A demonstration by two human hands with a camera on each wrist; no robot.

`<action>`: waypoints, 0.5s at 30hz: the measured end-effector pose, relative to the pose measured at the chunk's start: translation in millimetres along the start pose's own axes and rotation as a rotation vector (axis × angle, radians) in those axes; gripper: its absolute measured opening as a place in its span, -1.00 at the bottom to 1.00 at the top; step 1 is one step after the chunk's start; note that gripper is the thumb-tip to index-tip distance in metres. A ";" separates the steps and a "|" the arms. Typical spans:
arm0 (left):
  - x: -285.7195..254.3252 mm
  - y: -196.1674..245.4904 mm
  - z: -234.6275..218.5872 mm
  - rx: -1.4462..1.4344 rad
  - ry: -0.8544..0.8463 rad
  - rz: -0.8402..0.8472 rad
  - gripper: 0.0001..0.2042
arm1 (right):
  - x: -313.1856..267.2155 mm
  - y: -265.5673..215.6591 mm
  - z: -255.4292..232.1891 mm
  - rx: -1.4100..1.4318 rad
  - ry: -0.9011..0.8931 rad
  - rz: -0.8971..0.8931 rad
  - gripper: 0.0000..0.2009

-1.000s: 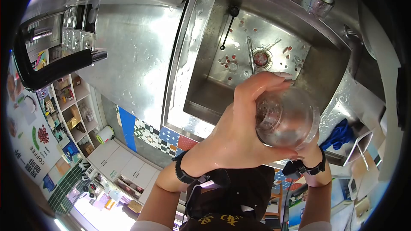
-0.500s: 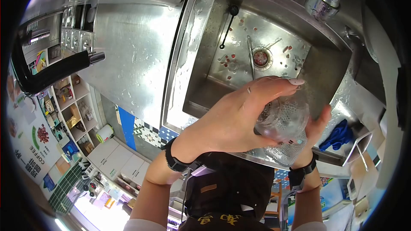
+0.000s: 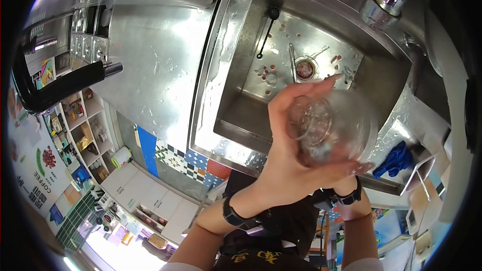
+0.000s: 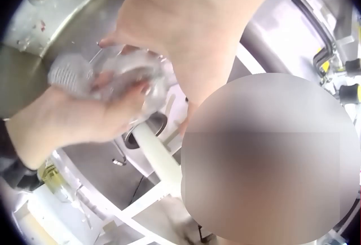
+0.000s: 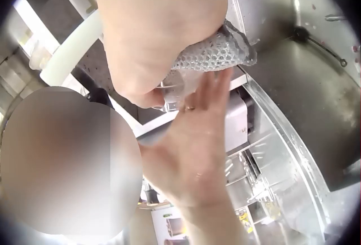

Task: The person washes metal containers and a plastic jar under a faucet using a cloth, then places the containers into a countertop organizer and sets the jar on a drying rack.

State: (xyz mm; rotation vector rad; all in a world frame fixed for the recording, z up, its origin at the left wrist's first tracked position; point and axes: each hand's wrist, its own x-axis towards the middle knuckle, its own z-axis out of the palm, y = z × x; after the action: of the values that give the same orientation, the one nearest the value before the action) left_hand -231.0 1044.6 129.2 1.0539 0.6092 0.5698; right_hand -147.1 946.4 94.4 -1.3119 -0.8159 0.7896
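Note:
A clear glass [image 3: 346, 120] with a wide round body is between both hands, over the sink's near edge. It looks blurred in the head view; the right wrist view shows honeycomb dimples on the wall of the glass [image 5: 211, 53]. My left hand [image 3: 291, 158] curves round it from the left, thumb and fingers at opposite sides. From below and to the right, my right hand [image 4: 84, 112] grips the same glass [image 4: 130, 70], its thumb along the side. In the head view the glass and left hand hide most of the right hand.
The steel sink [image 3: 241, 115] holds a long black-ended spoon [image 3: 267, 32], small red bits and a drain [image 3: 305, 69] with a metal utensil beside it. A chrome faucet [image 3: 386, 0] stands at the back right. A blue cloth [image 3: 394, 159] lies to the right; steel counter [image 3: 150, 70] extends left.
The glass tilted to show its honeycomb side half a second ago, then turned back, its round body up toward the camera. Both hands shifted with it and stayed on it.

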 end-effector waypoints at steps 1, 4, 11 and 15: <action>3.3 -3.4 2.8 0.024 0.010 0.034 -0.08 | -2.6 0.5 -1.1 -0.010 0.002 0.030 -0.48; 12.4 -7.1 -1.0 0.041 -0.066 0.127 -0.17 | -12.9 -5.9 -7.7 0.023 0.039 0.208 -0.44; 12.2 -2.3 -10.1 0.056 -0.234 0.084 -0.23 | -20.3 -28.6 -13.3 0.627 0.323 0.787 -0.31; 15.4 -4.9 -16.7 0.054 -0.295 0.048 -0.24 | -13.3 -24.5 -18.0 0.689 0.275 0.942 -0.27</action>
State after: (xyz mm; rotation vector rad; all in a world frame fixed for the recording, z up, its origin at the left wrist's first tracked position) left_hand -231.2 1063.6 115.7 1.1792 0.3428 0.4304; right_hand -137.4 923.7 116.5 -1.0846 0.3585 1.4175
